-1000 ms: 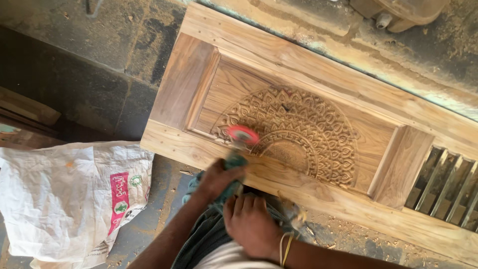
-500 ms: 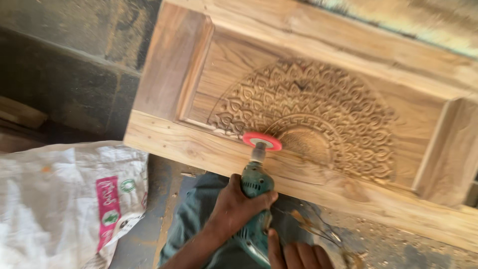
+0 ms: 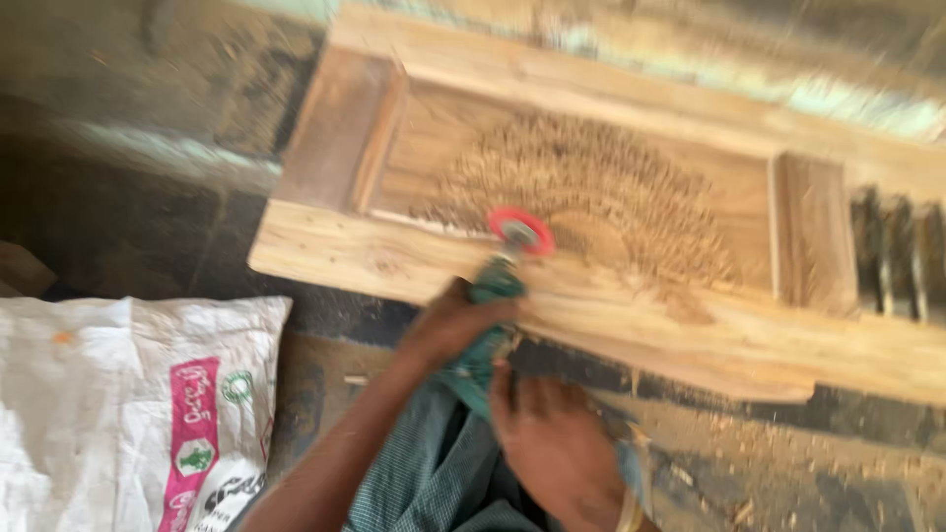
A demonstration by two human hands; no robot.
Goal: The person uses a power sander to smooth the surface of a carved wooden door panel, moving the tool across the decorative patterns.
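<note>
The picture is blurred by motion. My left hand (image 3: 455, 325) grips the front of a green power drill (image 3: 485, 325). My right hand (image 3: 554, 438) holds the drill's rear, near my lap. A red round brush wheel (image 3: 520, 231) on the drill's tip rests against the carved half-circle pattern (image 3: 601, 197) of a wooden door panel (image 3: 414, 261). The wheel sits at the pattern's lower left, close to the panel's lower rail.
A white woven sack (image 3: 128, 404) with a pink label lies at the lower left on the dusty floor. Wooden slats (image 3: 902, 261) show at the panel's right end. Sawdust and chips (image 3: 749, 473) cover the ground at the lower right. My checked cloth (image 3: 434, 473) covers my lap.
The view has swung and blurred. My right hand has come up onto the drill's rear. The brush wheel stays at the carving's lower left.
</note>
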